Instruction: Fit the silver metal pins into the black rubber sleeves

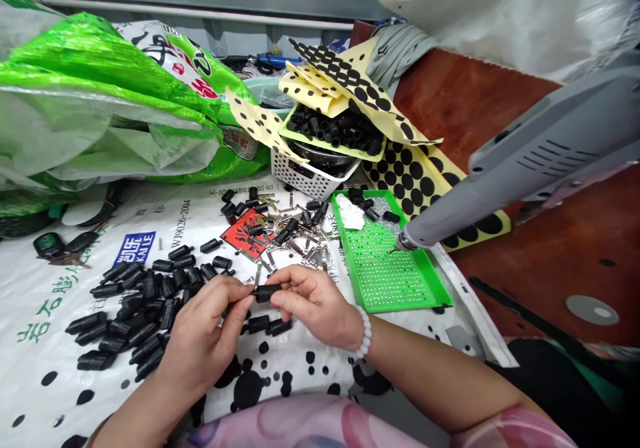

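Observation:
My left hand (200,335) and my right hand (315,301) meet over the sheet, their fingertips pinching a short black rubber sleeve (265,293) from either end. A white beaded bracelet (364,333) circles my right wrist. Left of my hands lies a loose heap of similar black sleeves (135,308). A few more rest just below the held one. Small metal pins (305,245) lie scattered beyond my fingers, around a red printed label (245,233). My fingers hide whatever meets the sleeve's left end.
A green perforated tray (385,268) sits to the right, under a grey power tool (520,181). Behind stand a white plastic basket (305,178) holding more sleeves and yellow sheets with black dots (415,181). A green woven sack (110,95) bulges at the back left.

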Motion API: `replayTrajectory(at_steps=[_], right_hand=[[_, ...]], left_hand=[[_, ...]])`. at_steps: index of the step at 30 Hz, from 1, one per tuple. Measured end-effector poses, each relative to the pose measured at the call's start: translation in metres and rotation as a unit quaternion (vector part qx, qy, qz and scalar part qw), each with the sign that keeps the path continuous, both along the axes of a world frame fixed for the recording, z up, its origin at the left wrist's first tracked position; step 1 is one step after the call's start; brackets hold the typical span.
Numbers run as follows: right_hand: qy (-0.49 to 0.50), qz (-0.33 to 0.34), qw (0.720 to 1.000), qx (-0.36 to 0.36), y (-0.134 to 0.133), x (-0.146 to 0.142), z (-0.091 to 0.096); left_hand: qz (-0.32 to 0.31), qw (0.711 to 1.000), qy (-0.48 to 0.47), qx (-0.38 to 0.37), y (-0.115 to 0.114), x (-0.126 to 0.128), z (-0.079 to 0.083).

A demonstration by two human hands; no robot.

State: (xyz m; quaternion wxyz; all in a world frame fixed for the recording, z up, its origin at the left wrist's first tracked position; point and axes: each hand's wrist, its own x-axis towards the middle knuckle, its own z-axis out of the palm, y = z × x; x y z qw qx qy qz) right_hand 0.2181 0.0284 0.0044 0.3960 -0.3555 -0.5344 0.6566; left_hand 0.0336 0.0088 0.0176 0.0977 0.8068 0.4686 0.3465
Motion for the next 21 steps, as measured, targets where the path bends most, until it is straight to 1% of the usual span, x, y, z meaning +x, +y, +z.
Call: replayTrajectory(at_steps=[2, 3, 6, 9, 11, 13, 15, 17, 19, 21], right_hand=[[-0.041, -0.014, 0.995, 0.091, -0.0021, 0.0009, 0.0011], [-0.067, -0.023, 0.987, 0.144, -0.0028, 0.0016, 0.0016], [-0.128, -0.063, 0.947, 0.287, -0.0026, 0.0036, 0.0019], [-0.143, -0.092, 0.912, 0.373, -0.0008, 0.0045, 0.0011], [-0.148, -0.099, 0.892, 0.415, 0.0001, 0.0047, 0.0009], [-0.155, -0.1, 0.873, 0.451, 0.0, 0.0049, 0.0016], [-0.17, -0.096, 0.855, 0.48, -0.001, 0.0052, 0.0028], [-0.194, -0.094, 0.836, 0.505, -0.0023, 0.0056, 0.0042], [-0.216, -0.099, 0.816, 0.527, -0.0034, 0.0062, 0.0051], [-0.231, -0.103, 0.797, 0.549, -0.004, 0.0071, 0.0053]], left_hand=[[0.016, 0.999, -0.03, -0.029, -0.0005, 0.0, -0.0005], [0.022, 0.998, -0.045, -0.045, -0.0008, 0.0003, -0.0004], [0.03, 0.993, -0.082, -0.081, -0.0018, 0.0028, 0.0012], [0.038, 0.989, -0.105, -0.097, -0.0027, 0.0062, 0.0033], [0.048, 0.981, -0.135, -0.128, -0.0032, 0.0073, 0.0039], [0.06, 0.959, -0.189, -0.203, -0.0034, 0.007, 0.0036], [0.062, 0.919, -0.249, -0.299, -0.0027, 0.006, 0.0028], [0.051, 0.878, -0.299, -0.371, -0.0015, 0.0049, 0.0024], [0.042, 0.854, -0.33, -0.4, -0.0004, 0.0044, 0.0031], [0.045, 0.846, -0.341, -0.408, 0.0001, 0.0044, 0.0054]])
